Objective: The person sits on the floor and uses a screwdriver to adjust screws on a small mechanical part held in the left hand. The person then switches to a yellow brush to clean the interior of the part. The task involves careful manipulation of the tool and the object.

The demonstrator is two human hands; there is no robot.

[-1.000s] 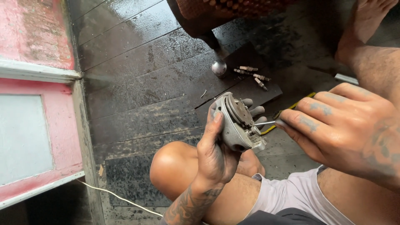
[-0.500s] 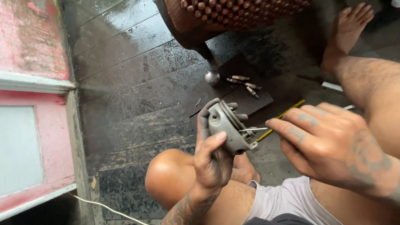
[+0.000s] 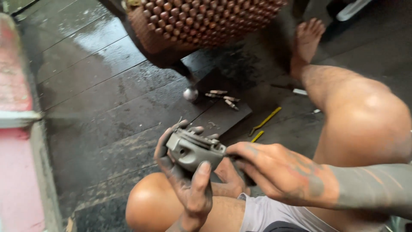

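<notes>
Presently the left hand (image 3: 189,184) wraps its grip around a grey cast-metal housing (image 3: 193,150), held above the knee for access; the right hand (image 3: 279,172) pinches something unclear at its edge, over dark floorboards (image 3: 98,107)

Setting: informal floor-level repair spot, home or small workshop; cannot tell which. Evidence: dark, grimy plank floor (image 3: 98,107), wet-looking in patches. Person sits barefoot on it, knees bent. Loose screws (image 3: 223,98) lie on a dark flat sheet (image 3: 223,114) on the floor, beside a yellow-handled tool (image 3: 266,121). A seat with a wooden bead cover (image 3: 201,19) stands on a metal leg just behind. Worn red-painted surface (image 3: 15,86) along the left edge. Greasy fingers and a grey metal machine part (image 3: 193,150) point to mechanical work.
</notes>
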